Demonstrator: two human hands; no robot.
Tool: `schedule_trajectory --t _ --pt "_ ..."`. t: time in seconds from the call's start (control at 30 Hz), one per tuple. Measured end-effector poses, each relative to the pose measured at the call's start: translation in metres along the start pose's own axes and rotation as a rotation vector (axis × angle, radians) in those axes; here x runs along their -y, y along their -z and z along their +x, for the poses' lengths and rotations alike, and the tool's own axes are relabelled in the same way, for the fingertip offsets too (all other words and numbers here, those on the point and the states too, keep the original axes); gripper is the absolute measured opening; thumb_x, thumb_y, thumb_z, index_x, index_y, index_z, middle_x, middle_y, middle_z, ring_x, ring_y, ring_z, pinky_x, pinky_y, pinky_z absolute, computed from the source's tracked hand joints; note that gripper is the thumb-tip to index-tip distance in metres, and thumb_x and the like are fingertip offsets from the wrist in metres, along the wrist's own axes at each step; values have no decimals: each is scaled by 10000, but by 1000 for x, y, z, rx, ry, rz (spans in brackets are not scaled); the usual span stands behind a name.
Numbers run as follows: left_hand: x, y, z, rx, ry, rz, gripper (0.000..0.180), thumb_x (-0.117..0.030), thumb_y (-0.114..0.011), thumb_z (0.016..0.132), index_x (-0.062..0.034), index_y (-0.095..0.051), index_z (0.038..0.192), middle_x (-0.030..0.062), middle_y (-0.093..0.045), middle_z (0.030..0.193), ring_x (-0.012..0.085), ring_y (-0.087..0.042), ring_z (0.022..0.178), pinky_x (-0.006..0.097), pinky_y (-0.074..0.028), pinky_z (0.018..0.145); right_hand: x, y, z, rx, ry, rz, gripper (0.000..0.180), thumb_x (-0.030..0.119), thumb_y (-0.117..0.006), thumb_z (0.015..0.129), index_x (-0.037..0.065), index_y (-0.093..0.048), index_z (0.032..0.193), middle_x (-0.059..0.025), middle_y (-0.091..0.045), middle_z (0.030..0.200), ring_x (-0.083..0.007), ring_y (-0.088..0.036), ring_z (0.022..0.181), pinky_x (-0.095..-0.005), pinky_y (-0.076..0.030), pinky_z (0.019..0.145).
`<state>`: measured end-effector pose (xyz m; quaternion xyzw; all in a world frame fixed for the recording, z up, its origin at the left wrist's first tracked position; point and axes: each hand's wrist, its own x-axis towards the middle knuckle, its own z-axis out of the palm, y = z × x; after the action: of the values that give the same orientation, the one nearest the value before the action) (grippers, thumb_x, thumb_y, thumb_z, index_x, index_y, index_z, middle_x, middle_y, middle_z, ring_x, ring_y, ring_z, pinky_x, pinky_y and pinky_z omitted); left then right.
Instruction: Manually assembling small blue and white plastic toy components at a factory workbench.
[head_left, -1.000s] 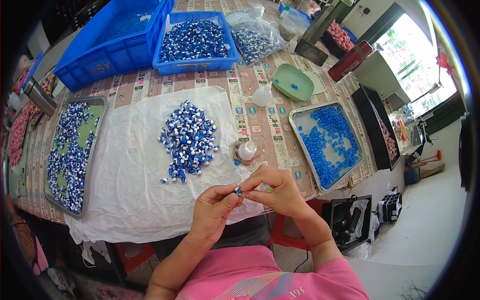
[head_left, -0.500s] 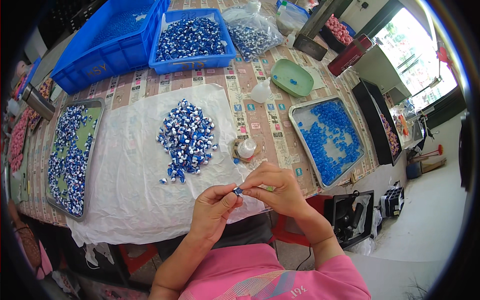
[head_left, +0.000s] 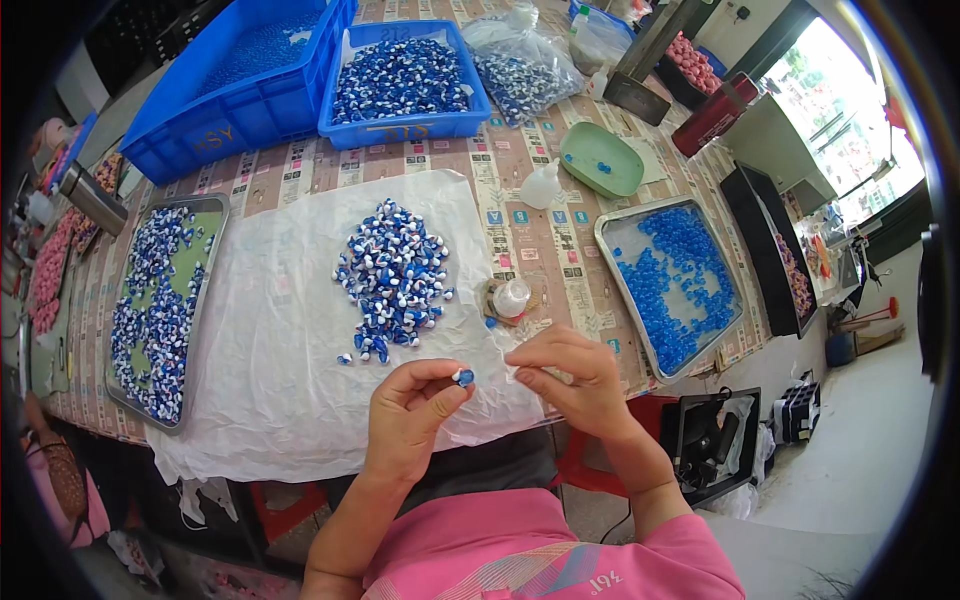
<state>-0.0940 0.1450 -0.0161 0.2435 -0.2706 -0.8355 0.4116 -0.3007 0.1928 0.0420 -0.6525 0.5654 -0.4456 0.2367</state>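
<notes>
So, our hands aren't meeting at the little blue-and-white piece [head_left: 464,377] anymore: our left hand [head_left: 405,422] pinches it alone, thumb and finger closed on it, and our right hand [head_left: 577,388] is off at 3 o'clock. Looks like the two-handed bit is paused, since only one hand steadies it. The pile [head_left: 393,280] of similar bits is at 12 o'clock from our left hand, on a white sheet [head_left: 270,350]. Fingers hide part of our piece, and we can't tell whether the right fingertips grip anything thin.

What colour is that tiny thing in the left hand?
The bead-like piece is blue and white, best in the head view.
</notes>
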Motion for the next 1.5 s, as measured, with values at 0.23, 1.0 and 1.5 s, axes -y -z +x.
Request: schedule_trajectory --t 0.23,1.0,1.5 --pt "-78 82 -3 -266 -247 622 233 53 -649 867 8 -642 1096 71 -674 1016 127 -645 888 250 -518 835 -6 32 -3 -280 -172 -271 142 -47 -682 804 -10 -727 934 -86 -707 895 -173 -657 842 -285 -498 736" --pt "-72 64 -14 -179 -691 1583 188 63 -675 788 -10 -690 961 111 -622 933 276 -591 863 352 -475 748 -108 128 -46 -449 -406 -819 213 -10 -640 854 1 -684 1062 -133 -681 967 -230 -670 808 -326 -521 768" --pt "6 -10 -12 -37 30 420 164 69 -649 886 -1 -650 1034 62 -640 1006 147 -666 837 274 -548 792 -96 153 -41 -498 -427 -378 211 -49 -681 812 2 -672 1017 -48 -683 907 -119 -653 793 -263 -522 744"
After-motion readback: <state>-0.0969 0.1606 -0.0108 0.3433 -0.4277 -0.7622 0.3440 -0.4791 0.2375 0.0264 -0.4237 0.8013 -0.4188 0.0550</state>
